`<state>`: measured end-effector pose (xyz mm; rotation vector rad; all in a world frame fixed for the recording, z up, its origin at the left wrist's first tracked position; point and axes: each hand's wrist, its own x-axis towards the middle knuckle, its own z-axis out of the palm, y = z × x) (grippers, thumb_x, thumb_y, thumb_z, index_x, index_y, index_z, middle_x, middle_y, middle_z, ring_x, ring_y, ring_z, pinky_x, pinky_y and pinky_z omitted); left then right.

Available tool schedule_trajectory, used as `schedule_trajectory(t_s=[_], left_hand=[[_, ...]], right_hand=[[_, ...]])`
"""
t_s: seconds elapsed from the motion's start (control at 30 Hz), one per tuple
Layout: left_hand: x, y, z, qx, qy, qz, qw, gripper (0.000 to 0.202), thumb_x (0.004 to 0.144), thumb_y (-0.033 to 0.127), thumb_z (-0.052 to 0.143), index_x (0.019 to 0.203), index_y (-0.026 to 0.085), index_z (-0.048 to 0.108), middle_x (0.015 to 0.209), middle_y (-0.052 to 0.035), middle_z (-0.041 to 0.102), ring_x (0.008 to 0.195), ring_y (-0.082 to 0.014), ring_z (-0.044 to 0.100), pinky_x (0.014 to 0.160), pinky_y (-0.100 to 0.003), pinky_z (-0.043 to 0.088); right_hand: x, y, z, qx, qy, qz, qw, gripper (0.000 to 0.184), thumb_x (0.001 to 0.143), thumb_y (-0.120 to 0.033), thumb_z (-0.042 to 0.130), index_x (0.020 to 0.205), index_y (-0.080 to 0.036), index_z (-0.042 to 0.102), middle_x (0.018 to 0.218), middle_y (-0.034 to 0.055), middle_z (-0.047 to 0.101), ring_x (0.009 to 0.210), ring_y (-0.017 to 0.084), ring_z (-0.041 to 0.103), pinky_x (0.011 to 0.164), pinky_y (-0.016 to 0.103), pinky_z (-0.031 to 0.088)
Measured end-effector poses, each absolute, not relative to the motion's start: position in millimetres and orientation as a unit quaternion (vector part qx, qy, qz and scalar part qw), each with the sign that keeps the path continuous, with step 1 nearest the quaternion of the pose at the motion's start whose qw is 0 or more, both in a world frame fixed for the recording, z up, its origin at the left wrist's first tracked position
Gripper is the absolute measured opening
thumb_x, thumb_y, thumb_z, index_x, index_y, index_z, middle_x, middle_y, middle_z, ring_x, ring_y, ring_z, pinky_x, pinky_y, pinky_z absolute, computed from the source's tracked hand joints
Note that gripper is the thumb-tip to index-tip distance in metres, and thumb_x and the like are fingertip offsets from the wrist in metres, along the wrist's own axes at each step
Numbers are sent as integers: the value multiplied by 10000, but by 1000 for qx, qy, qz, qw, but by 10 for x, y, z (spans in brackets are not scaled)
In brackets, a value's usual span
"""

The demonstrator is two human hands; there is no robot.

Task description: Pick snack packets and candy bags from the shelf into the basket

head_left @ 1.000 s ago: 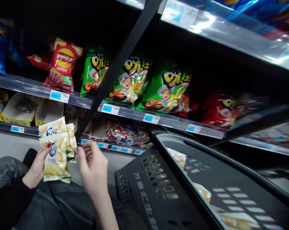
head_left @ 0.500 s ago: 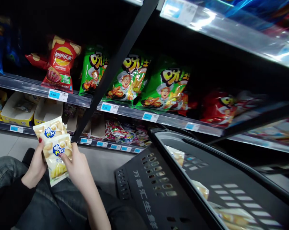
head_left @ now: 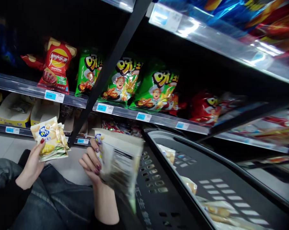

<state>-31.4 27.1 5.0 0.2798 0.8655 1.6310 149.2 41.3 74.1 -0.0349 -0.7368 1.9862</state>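
Observation:
A small stack of cream-coloured snack packets (head_left: 50, 140) is pinched in my left hand (head_left: 31, 167), in front of the low shelf. My right hand (head_left: 96, 164) grips a single snack packet (head_left: 120, 159) by its edge. This packet's back, with a dark printed panel, faces me and is slightly blurred. It hangs just left of the dark shopping basket (head_left: 156, 198), overlapping its side in view. Inside the basket lie several similar cream-coloured packets (head_left: 221, 210).
On the shelf above stand a red chip bag (head_left: 57, 67) and several green snack bags (head_left: 156, 89). Open cartons (head_left: 13, 110) sit on the bottom shelf. A black diagonal post (head_left: 110, 70) crosses the shelving. My bent legs (head_left: 60, 198) are below.
My right hand has pulled one packet away from the stack and carried it right toward the basket, turning its back to view. The left hand keeps the others. The view has shifted slightly.

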Motion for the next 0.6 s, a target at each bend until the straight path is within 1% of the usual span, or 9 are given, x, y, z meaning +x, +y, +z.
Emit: schedule_trajectory(t_s=[0.03,0.1,0.17,0.23,0.33,0.43,0.6], left_hand=[[-311,270,47,122,372,700,598,301,754,218,598,1047,146,606,966,-91,710,932,-258,640,804,-351,535],[-308,273,37,123,372,696,601,301,762,213,588,1056,149,602,964,-89,711,947,-262,632,804,-360,535],[-310,284,23,123,371,696,602,310,769,207,578,1072,149,596,968,-90,710,951,-265,630,802,-369,536],[-315,293,9,126,369,695,604,330,776,215,569,1099,147,584,984,-94,704,953,-266,629,799,-376,537],[-323,298,-2,130,368,692,608,354,779,228,571,1125,155,570,997,-93,700,946,-263,633,785,-374,543],[-328,297,-2,124,367,690,612,338,774,219,576,1107,164,582,993,-86,702,923,-261,643,761,-374,554],[-321,285,18,119,362,690,615,324,774,218,575,1093,162,589,1011,-87,695,927,-263,641,766,-378,553]], right_hand=[[1474,402,718,38,-271,836,475,216,820,-310,487,663,-198,388,384,-118,364,255,18,246,366,141,280],[1432,387,665,131,-224,851,456,206,855,-275,430,675,-199,368,372,-129,338,219,4,206,326,121,227],[1389,382,625,201,-202,853,438,200,864,-254,403,680,-200,349,371,-129,336,206,1,222,301,107,197],[1357,385,614,234,-190,853,426,194,866,-236,384,682,-201,334,372,-127,337,204,3,249,286,101,175],[1343,394,643,226,-161,859,429,202,878,-237,367,684,-199,328,375,-128,318,216,-1,280,286,99,143],[1365,414,674,176,-105,861,465,210,904,-256,333,704,-191,339,397,-130,290,245,-10,316,304,103,125],[1423,458,667,101,-29,842,530,227,931,-268,251,744,-181,345,444,-121,302,296,-8,369,334,112,178]])
